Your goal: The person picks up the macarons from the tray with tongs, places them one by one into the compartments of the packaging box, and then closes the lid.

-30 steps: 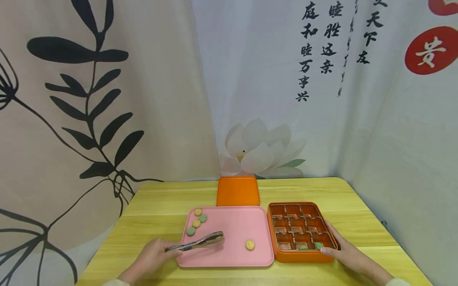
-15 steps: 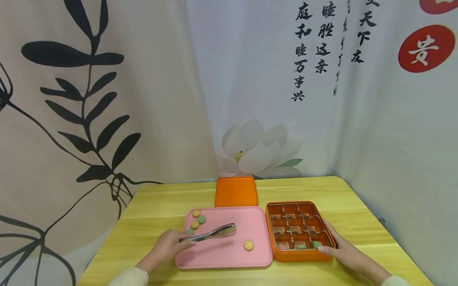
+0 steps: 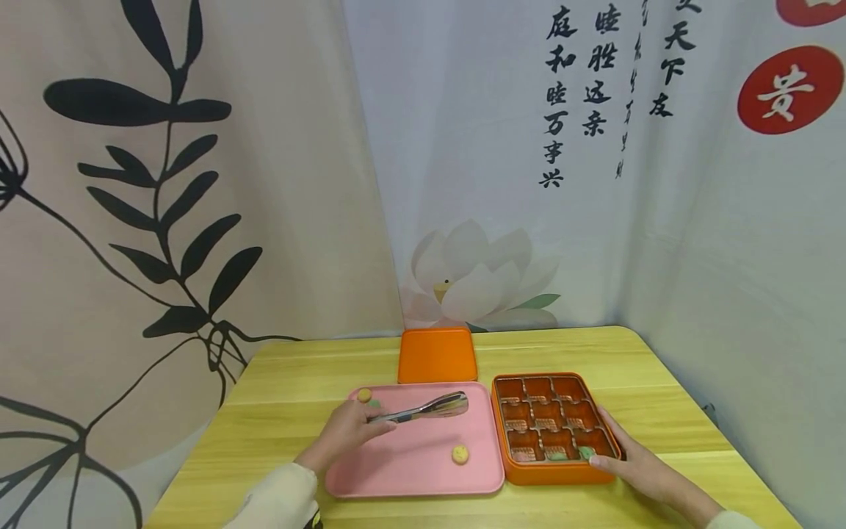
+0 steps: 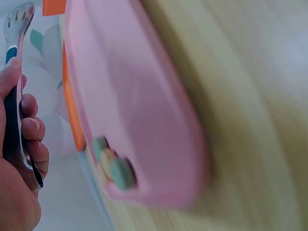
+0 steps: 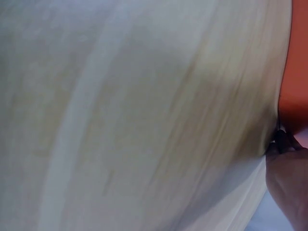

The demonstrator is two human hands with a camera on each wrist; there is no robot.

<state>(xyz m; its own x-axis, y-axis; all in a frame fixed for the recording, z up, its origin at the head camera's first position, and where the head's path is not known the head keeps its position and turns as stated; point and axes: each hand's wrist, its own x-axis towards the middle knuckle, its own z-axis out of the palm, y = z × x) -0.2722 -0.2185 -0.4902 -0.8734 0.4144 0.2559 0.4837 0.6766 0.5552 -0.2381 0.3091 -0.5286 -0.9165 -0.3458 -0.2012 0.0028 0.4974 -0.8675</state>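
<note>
My left hand (image 3: 346, 432) grips the handle of metal tongs (image 3: 429, 408) over the pink tray (image 3: 396, 481). Nothing shows in the tongs' head, which points right. In the left wrist view, fingers wrap the dark inner side of the handle. A round yellow macaron-like sweet (image 3: 460, 455) lies alone on the tray's right half. Green and yellow ones, such as a green one (image 4: 121, 173), cluster in the far-left corner, partly hidden by the hand in the head view. My right hand (image 3: 631, 464) holds the orange compartment box (image 3: 562, 475), thumb over its near-right rim.
Green pieces (image 3: 586, 452) sit in the box's near row of compartments. An orange lid (image 3: 437, 356) lies behind the tray. The box stands close against the tray's right edge, all on a wooden table (image 3: 297, 375) with printed curtains behind.
My left hand has carried the tongs right and away from me, from the tray's left side to above its middle. The right hand stays on the box.
</note>
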